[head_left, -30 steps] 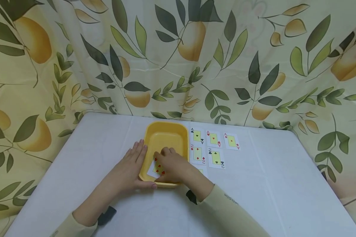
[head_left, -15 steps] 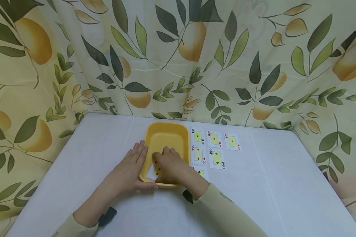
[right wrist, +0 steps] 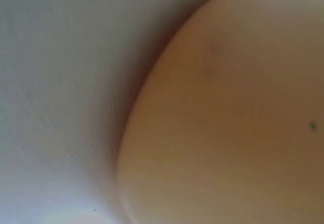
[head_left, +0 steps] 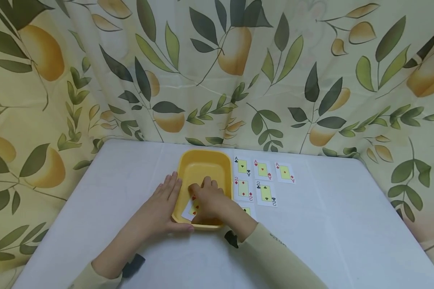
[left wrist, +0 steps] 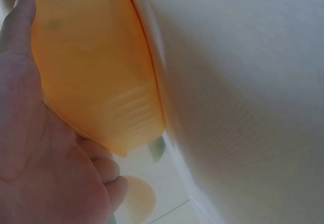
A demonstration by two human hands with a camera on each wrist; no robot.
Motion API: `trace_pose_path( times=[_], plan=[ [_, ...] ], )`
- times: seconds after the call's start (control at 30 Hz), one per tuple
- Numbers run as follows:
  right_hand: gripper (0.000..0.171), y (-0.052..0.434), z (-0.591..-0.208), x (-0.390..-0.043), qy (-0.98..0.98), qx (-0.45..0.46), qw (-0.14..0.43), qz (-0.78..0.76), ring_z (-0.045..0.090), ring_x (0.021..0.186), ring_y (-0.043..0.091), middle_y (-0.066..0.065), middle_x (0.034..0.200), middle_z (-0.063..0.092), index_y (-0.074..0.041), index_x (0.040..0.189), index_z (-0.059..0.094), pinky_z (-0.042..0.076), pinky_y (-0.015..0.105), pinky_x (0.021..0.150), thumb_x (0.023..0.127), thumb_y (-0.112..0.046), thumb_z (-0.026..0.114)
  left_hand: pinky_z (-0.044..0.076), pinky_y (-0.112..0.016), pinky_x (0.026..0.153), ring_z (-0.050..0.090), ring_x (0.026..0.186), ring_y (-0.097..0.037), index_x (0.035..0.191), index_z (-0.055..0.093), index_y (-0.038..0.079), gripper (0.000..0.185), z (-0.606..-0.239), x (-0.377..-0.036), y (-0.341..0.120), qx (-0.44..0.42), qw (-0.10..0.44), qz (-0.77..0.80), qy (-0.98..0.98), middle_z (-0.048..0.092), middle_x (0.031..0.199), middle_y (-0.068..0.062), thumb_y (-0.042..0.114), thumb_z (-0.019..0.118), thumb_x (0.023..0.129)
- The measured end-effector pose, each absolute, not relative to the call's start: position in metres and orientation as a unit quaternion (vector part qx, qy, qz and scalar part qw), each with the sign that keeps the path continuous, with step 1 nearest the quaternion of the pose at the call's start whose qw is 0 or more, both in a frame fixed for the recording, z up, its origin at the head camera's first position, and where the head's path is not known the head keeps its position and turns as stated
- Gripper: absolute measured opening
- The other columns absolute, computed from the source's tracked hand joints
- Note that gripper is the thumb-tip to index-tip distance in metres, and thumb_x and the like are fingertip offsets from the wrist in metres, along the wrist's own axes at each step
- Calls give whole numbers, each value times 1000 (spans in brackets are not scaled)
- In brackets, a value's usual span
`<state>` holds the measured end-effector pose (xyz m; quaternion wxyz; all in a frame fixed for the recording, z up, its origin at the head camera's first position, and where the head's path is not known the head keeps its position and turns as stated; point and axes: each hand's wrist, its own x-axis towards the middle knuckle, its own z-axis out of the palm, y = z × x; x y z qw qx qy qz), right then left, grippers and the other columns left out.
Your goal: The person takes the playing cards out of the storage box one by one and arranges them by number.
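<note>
A yellow plastic tray [head_left: 205, 165] sits on the white table, a playing card with red hearts [head_left: 189, 212] at its near left inside. My left hand [head_left: 160, 204] lies along the tray's left rim with straight fingers, thumb stretched along the near edge. Reaching into the tray, my right hand [head_left: 210, 202] grips the heart card with curled fingers at its far end and the thumb near its close end; most of the card is hidden beneath the palm. The left wrist view has the tray's outer wall [left wrist: 96, 57] against my left palm [left wrist: 40, 148]. Only the tray wall [right wrist: 228, 123] fills the right wrist view.
Right of the tray, cards lie face up in rows: an ace of clubs [head_left: 242, 166], two red aces beside it, a two of diamonds [head_left: 243, 188] and a two of clubs [head_left: 266, 193]. Below them another card [head_left: 248, 208] is partly hidden by my right forearm. A fruit-patterned curtain hangs behind the table.
My right hand shifts slightly over the heart card, its fingers staying at the card. The left hand keeps its place on the tray rim; the whole view drifts a little.
</note>
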<state>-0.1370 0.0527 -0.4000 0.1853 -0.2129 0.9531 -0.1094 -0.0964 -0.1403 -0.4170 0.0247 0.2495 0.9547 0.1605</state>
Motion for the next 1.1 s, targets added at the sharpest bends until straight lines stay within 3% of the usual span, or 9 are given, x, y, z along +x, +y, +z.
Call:
trace_pose_path(
  times=[0.3, 0.8, 0.97, 1.1],
  plan=[
    [95, 55, -401, -137, 954, -238, 163, -81, 39, 101, 21, 5, 116, 51, -20, 142, 54, 40, 34, 86, 60, -51, 92, 19, -50, 123, 5, 154, -33, 158, 13, -1, 135, -413, -94, -141, 244, 31, 165, 955, 1, 167, -17, 88, 60, 68],
    [93, 54, -396, -135, 956, -236, 159, -73, 42, 97, 21, 4, 109, 50, -18, 137, 54, 43, 30, 81, 59, -53, 92, 19, -50, 123, 5, 154, -34, 158, 14, -1, 134, -412, -93, -140, 244, 29, 160, 956, 1, 167, -18, 86, 62, 69],
    [97, 54, -396, -134, 952, -250, 156, -89, 48, 108, 21, 6, 126, 50, -14, 142, 50, 50, 30, 95, 61, -46, 93, 19, -50, 123, 5, 154, -34, 158, 13, -1, 134, -412, -94, -139, 249, 25, 157, 955, 1, 167, -18, 88, 59, 69],
    [96, 55, -395, -130, 941, -283, 158, -100, 52, 114, 22, 6, 136, 52, -25, 152, 41, 51, 35, 99, 70, -41, 89, 19, -51, 123, 7, 154, -35, 158, 14, -2, 134, -413, -94, -140, 252, 23, 157, 955, 2, 167, -19, 88, 58, 69]
  ],
)
